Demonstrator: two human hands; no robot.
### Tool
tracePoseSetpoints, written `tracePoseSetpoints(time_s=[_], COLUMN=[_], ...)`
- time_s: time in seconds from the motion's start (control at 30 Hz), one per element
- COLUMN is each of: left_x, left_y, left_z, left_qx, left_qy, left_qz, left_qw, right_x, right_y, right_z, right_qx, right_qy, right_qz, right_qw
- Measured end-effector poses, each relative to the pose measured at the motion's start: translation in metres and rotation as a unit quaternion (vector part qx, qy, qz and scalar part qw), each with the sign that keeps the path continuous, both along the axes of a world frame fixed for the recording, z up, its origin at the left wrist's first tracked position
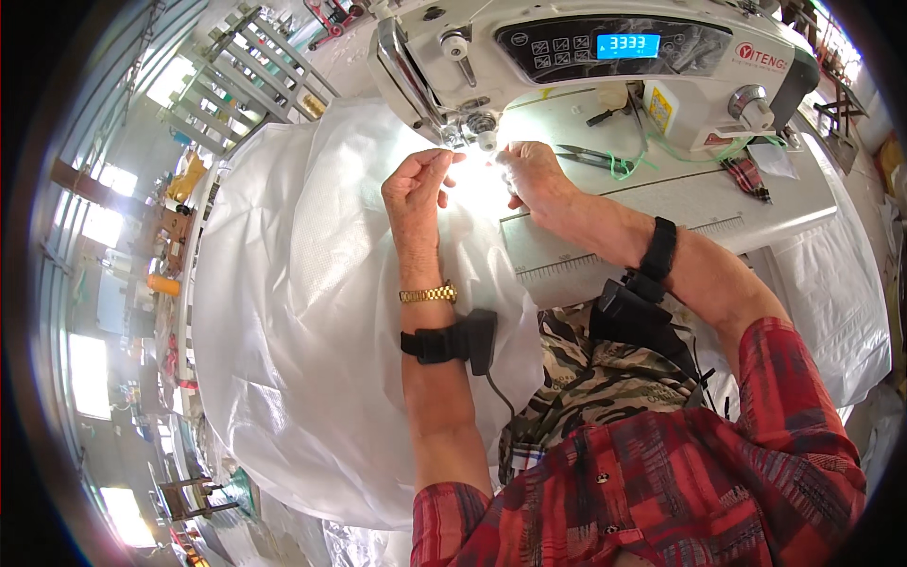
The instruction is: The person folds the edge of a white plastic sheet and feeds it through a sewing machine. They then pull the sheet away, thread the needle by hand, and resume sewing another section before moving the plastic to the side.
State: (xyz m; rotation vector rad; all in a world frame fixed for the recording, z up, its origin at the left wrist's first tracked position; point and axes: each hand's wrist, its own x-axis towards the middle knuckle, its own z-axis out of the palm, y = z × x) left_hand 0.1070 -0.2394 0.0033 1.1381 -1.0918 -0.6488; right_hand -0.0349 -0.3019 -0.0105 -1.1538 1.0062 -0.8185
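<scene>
At the needle end of a white sewing machine (567, 80), both my hands are raised close together under its bright lamp. My left hand (420, 181) is closed, its thumb and forefinger pinched just below the presser foot area. My right hand (537, 178) is also closed in a pinch, a little to the right of the needle. Glare washes out whatever lies between the fingertips. A large sheet of white woven plastic fabric (312, 265) spreads under my left forearm and hangs over the table's left and front sides.
Dark scissors (588, 157) lie on the machine bed (661, 198) right of my right hand, beside green cord (642, 163). Further right are a plaid cloth scrap (748, 180) and a white paper piece (773, 161). A grey slatted rack (246, 80) stands at the back left.
</scene>
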Motion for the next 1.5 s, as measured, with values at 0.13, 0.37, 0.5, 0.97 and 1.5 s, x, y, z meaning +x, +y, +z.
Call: tracePoseSetpoints(time_s=[0.13, 0.37, 0.5, 0.97, 1.5], left_x=[-0.003, 0.005, -0.02, -0.075, -0.084], left_y=[-0.001, 0.005, 0.016, 0.086, 0.126], left_z=[0.001, -0.002, 0.02, 0.029, -0.012], left_qx=[0.007, 0.127, 0.172, 0.095, 0.143], left_qy=[-0.033, -0.328, -0.555, -0.808, -0.673], left_qz=[0.019, 0.026, 0.039, -0.01, 0.148], left_qw=[0.999, 0.936, 0.813, 0.582, 0.711], right_x=[-0.023, -0.061, -0.071, -0.063, -0.057], right_y=[0.01, 0.039, 0.033, 0.025, 0.031], right_z=[-0.005, -0.004, -0.01, -0.022, -0.022], right_qx=[-0.113, -0.352, -0.306, -0.336, -0.42], right_qy=[0.007, 0.098, 0.041, 0.008, 0.077], right_qz=[0.026, 0.109, 0.117, 0.107, 0.022], right_qw=[0.993, 0.924, 0.944, 0.936, 0.904])
